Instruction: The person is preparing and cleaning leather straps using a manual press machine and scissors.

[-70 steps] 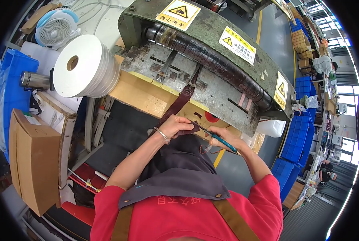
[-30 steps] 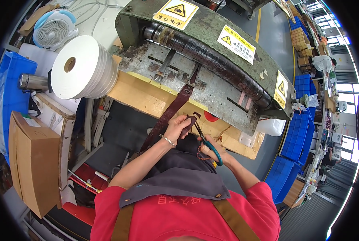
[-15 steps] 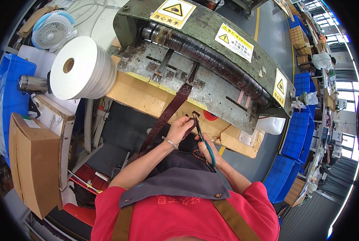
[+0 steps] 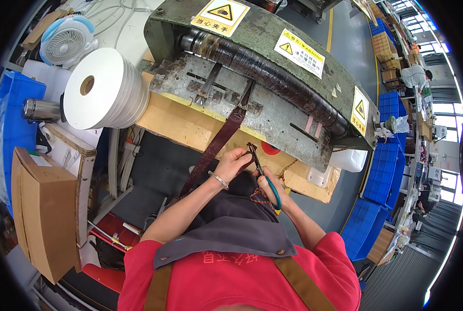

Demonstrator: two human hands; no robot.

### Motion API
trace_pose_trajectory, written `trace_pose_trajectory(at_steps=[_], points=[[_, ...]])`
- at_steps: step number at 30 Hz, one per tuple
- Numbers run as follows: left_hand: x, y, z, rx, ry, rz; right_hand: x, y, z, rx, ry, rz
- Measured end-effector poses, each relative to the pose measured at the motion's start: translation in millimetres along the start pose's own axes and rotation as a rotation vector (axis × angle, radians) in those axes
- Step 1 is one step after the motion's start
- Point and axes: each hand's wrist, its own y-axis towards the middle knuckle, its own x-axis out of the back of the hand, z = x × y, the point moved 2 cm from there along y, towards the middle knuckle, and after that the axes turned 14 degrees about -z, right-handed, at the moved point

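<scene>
My left hand (image 4: 232, 163) is closed in a pinch on a small dark reddish-brown strip end, above the front edge of a wooden board (image 4: 200, 133). In my right hand (image 4: 269, 182) is a pair of scissors with teal handles (image 4: 274, 193); its dark blades point away from me, right beside the pinched piece. Whether the blades are fully together is too small to tell. To the left of my hands, a long dark maroon strip (image 4: 216, 145) runs from a slotted metal plate (image 4: 190, 78) down past my left wrist. My fingers partly hide the pinched piece.
A green press-like machine with a dark roller (image 4: 262, 70) stands ahead. A large white roll (image 4: 104, 88) and a cardboard box (image 4: 45, 212) are at left. A red disc (image 4: 270, 149) lies on the board. Blue crates (image 4: 365, 225) line the right.
The scissors' handles have shifted slightly right and toward me, with my right hand. My left hand has barely moved and keeps its pinch.
</scene>
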Motion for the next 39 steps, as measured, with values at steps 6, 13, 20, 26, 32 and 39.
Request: trace_pose_trajectory(at_steps=[6, 13, 20, 26, 32, 39], points=[[5, 1, -8, 0.133, 0.014, 0.039, 6, 1, -5, 0.028, -0.098, 0.000], [6, 4, -5, 0.085, 0.025, 0.063, 7, 7, -10, 0.035, -0.131, -0.070], [19, -7, -11, -0.032, 0.002, 0.104, 4, -10, 22, 0.114, -0.281, -0.079], [37, -37, -27, -0.072, 0.050, 0.225, -35, 7, 55, 0.238, 0.316, -0.241], [77, -49, -37, -0.183, 0.036, 0.064, -52, 31, 82, 0.315, 0.242, -0.263], [107, -7, -60, -0.235, -0.389, -0.237, -54, 26, 99, 0.403, 0.026, -0.297]])
